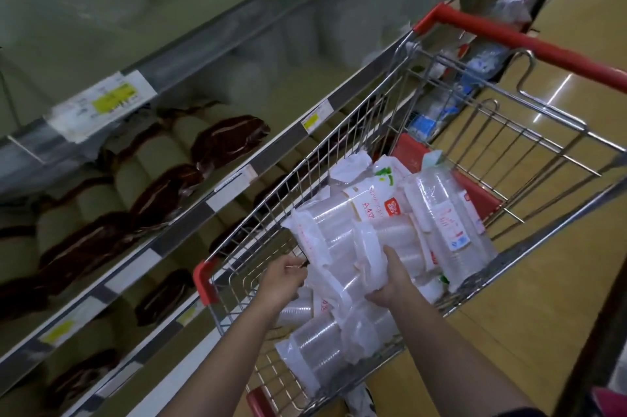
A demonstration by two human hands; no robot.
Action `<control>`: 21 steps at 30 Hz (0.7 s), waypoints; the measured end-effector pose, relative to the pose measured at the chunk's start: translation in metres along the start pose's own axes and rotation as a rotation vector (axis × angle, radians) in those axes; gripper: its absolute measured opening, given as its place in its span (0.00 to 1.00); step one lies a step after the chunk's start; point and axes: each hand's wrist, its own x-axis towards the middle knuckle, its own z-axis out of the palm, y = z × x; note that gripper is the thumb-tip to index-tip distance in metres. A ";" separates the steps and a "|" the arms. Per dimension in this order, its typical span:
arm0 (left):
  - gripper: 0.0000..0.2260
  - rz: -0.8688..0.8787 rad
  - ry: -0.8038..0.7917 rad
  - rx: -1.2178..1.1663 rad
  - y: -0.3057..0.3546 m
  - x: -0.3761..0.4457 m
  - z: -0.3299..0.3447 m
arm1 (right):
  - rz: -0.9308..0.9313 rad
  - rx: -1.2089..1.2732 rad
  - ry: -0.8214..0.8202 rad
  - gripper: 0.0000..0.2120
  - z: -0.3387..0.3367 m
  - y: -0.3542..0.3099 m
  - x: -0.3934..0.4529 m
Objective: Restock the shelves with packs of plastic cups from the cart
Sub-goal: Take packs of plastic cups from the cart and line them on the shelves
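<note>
While both arms reach down into the wire shopping cart, the left hand curls its fingers onto the edge of a pack of clear plastic cups, and the right hand grips the same pack from the other side. More cup packs lie piled in the cart. The shelves stand just to the left, holding dark-wrapped rolls and price labels.
</note>
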 end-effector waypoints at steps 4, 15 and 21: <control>0.12 0.010 0.036 0.005 -0.005 -0.002 -0.019 | -0.051 0.123 -0.027 0.29 0.018 0.002 -0.026; 0.23 0.470 0.245 0.102 0.048 -0.054 -0.107 | -0.018 0.008 -0.580 0.26 0.111 0.093 -0.120; 0.32 0.640 0.391 0.386 0.061 -0.117 -0.202 | -0.372 -0.303 -0.849 0.30 0.186 0.125 -0.180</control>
